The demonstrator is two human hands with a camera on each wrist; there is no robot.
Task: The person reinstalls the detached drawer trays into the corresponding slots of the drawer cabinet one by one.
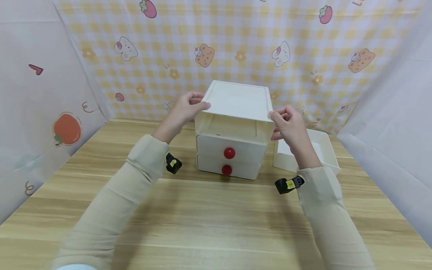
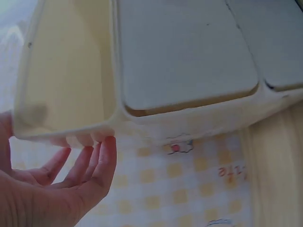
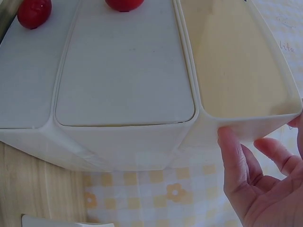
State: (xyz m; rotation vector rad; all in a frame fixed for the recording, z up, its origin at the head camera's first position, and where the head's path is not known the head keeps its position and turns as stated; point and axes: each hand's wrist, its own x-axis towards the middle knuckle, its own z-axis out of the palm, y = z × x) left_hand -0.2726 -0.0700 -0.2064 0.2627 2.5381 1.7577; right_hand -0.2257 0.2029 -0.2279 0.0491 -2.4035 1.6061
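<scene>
Your left hand (image 1: 183, 110) and right hand (image 1: 290, 125) — thumbs and fingers partly bent — each grip an upper front corner of the white cabinet (image 1: 236, 108), standing on the table (image 1: 202, 217) near an open box (image 1: 326, 147).

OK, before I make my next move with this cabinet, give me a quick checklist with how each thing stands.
1. Left hand on the cabinet: ok, gripping an upper side edge.
2. Right hand on the cabinet: ok, gripping the opposite upper edge.
3. Lower drawers in place: ok, both fronts and red knobs show.
4. Top slot filled: not ok, no drawer in it.
5. White tray apart from the cabinet: ok, it sits on the table to the right.
6. White tray empty: cannot tell, partly hidden.
</scene>
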